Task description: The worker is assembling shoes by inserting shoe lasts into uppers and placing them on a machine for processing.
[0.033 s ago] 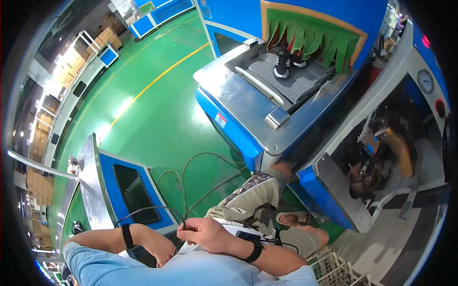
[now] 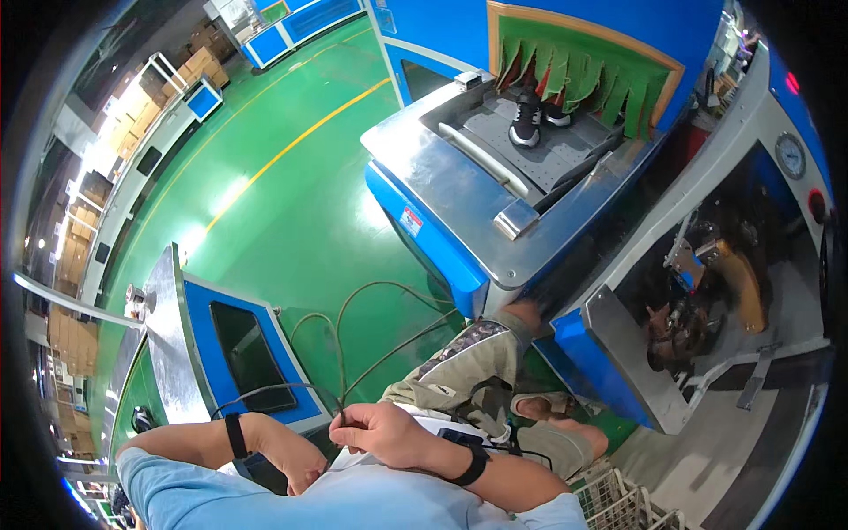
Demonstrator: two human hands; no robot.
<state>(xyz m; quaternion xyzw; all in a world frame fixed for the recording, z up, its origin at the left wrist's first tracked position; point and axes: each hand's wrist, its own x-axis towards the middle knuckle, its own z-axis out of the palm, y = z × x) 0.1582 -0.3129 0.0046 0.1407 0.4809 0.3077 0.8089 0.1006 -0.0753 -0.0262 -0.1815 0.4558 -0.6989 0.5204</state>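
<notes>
My right hand (image 2: 382,434) is in front of my body, its fingers pinched around a thin dark cable (image 2: 339,344). The cable rises from loops over the green floor up to those fingers. Lower and to the left, my left hand (image 2: 296,461) is curled close against my light blue shirt (image 2: 291,508). Its fingertips are pressed together and partly hidden by the shirt, so what they hold, if anything, does not show. Both wrists wear black bands. A small black device (image 2: 459,437) with a wire lies by my right wrist.
A blue machine with a metal-topped conveyor (image 2: 433,177) stands ahead, a pair of black-and-white sneakers (image 2: 525,124) before its green strip curtain (image 2: 565,79). Right is an open-fronted machine with a gauge (image 2: 791,155). A blue cabinet (image 2: 252,353) is left, a wire basket (image 2: 609,499) lower right.
</notes>
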